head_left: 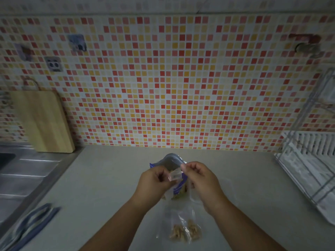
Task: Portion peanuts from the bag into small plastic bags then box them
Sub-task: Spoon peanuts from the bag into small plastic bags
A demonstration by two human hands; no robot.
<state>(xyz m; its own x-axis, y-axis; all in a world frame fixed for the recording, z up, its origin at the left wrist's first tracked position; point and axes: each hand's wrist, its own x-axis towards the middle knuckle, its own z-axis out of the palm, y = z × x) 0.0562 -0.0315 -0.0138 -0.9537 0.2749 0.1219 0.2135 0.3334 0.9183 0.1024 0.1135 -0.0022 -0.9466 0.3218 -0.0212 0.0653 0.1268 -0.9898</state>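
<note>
Plastic, clear and crinkly
Pinched between left hand [156,178] and right hand [201,178]: small clear bag [175,175]; foil peanut bag [171,161] half hidden behind.

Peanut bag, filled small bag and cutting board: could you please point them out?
peanut bag [178,189], head view, blue printed front.
filled small bag [184,231], head view, its peanuts.
cutting board [43,122], head view, board's middle.

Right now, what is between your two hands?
In the head view, a small clear plastic piece, pinched by the left hand and right hand, in front of the peanut bag.
</note>
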